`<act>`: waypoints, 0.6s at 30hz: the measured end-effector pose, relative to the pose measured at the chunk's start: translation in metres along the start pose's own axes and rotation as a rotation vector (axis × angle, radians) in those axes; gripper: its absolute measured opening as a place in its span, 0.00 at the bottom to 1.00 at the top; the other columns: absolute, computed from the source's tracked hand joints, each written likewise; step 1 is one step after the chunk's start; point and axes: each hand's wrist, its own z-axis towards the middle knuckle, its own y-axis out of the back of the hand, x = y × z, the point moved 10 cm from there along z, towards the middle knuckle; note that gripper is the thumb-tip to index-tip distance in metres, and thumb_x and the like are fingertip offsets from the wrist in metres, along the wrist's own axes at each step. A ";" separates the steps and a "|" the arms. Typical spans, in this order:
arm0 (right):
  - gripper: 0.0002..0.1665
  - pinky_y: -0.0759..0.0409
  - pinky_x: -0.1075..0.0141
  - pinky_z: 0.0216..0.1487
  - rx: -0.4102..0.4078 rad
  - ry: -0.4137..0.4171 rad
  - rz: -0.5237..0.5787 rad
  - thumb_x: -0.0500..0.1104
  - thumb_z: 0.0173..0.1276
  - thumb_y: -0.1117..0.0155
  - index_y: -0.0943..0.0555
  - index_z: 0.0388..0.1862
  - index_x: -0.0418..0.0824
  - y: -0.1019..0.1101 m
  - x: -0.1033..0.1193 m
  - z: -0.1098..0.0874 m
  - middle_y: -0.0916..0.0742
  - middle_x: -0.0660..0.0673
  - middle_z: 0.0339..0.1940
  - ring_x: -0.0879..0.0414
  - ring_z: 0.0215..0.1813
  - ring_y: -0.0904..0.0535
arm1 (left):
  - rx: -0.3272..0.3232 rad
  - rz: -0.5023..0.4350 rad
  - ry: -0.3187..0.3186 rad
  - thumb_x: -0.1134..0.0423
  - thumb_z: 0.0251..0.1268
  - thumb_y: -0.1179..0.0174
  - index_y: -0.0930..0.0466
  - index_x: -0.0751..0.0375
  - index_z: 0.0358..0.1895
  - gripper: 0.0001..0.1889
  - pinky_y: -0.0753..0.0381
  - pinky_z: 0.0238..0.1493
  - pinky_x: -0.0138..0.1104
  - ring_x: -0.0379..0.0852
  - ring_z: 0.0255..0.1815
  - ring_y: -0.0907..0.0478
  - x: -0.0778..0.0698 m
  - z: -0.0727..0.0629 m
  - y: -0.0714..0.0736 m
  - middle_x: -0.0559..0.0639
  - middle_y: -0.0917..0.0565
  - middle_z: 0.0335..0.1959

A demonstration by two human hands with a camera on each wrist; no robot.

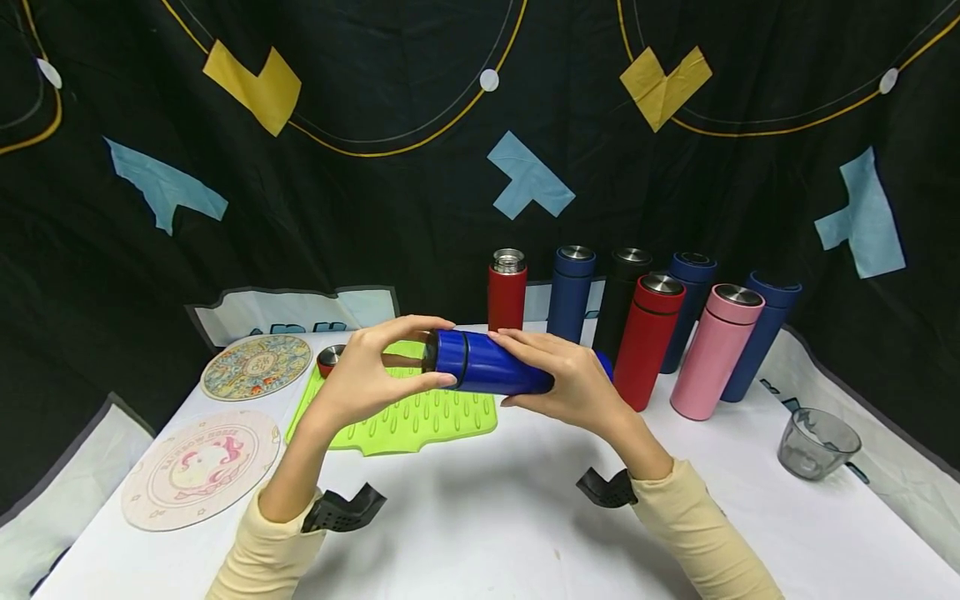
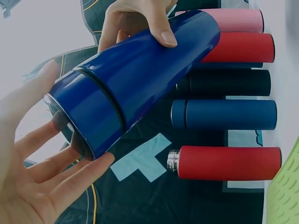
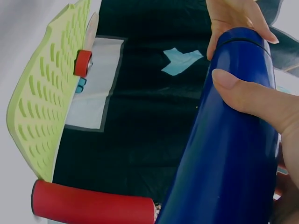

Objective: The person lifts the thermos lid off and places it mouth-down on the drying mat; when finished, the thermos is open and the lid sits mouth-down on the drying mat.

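The blue bottle (image 1: pixel 502 367) is held up over the white table (image 1: pixel 487 517), right between the two hands; it lies on its side, and its long line runs close to nine o'clock and three o'clock; the top end points to nine, and the bottom end points to three and dips a tiny bit.

The left hand (image 1: pixel 375 367) is at the nine o'clock end; its thumb and fingers curl round the top part; the right hand (image 1: pixel 566 375) is at the three o'clock end, with its thumb and fingers wrapped round the body; so both hands hold the same bottle, one at each end; they are apart, with a bit of shiny blue between them.

The dark ring (image 1: pixel 465 357) goes all the way round the bottle, close to the top; the left fingertips are nearer to it than the right ones.

A red bottle with no lid (image 1: pixel 507 300) stands at twelve o'clock from the blue one; a small red lid (image 1: pixel 330 358) sits at nine o'clock, past the left hand, by the green mat's (image 1: pixel 420 425) ten o'clock corner; a pink bottle (image 1: pixel 716 354) stands at three o'clock from the right hand.
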 end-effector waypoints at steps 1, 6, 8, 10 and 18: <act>0.50 0.22 0.51 0.56 0.003 -0.002 0.003 0.43 0.44 0.17 0.27 0.68 0.45 0.000 -0.001 0.000 0.20 0.42 0.62 0.46 0.62 0.24 | 0.007 0.004 0.008 0.59 0.51 0.26 0.23 0.51 0.60 0.29 0.16 0.44 0.39 0.49 0.53 0.22 0.001 0.000 -0.001 0.49 0.20 0.55; 0.49 0.20 0.53 0.54 0.062 -0.050 0.094 0.44 0.44 0.17 0.27 0.68 0.46 -0.002 -0.008 -0.001 0.20 0.44 0.61 0.48 0.60 0.23 | 0.067 0.010 -0.025 0.59 0.48 0.24 0.27 0.52 0.64 0.35 0.17 0.47 0.41 0.49 0.56 0.25 -0.002 0.000 -0.006 0.49 0.23 0.59; 0.49 0.20 0.55 0.53 0.098 -0.078 0.154 0.45 0.44 0.17 0.27 0.68 0.46 -0.003 -0.011 -0.002 0.19 0.46 0.60 0.49 0.58 0.22 | 0.095 0.006 -0.060 0.60 0.46 0.23 0.29 0.52 0.65 0.38 0.18 0.49 0.42 0.48 0.59 0.27 -0.004 0.000 -0.009 0.48 0.25 0.61; 0.48 0.19 0.57 0.52 0.132 -0.102 0.202 0.46 0.45 0.17 0.27 0.68 0.46 -0.006 -0.014 -0.003 0.18 0.46 0.59 0.50 0.56 0.21 | 0.122 0.004 -0.106 0.60 0.44 0.22 0.30 0.53 0.66 0.41 0.19 0.51 0.43 0.48 0.61 0.28 -0.008 0.000 -0.012 0.47 0.26 0.63; 0.48 0.18 0.60 0.50 0.161 -0.157 0.257 0.51 0.46 0.19 0.27 0.68 0.48 -0.008 -0.020 -0.005 0.16 0.47 0.55 0.50 0.54 0.20 | 0.151 0.009 -0.219 0.62 0.43 0.22 0.27 0.54 0.63 0.39 0.20 0.52 0.44 0.45 0.63 0.31 -0.019 -0.001 -0.014 0.47 0.26 0.62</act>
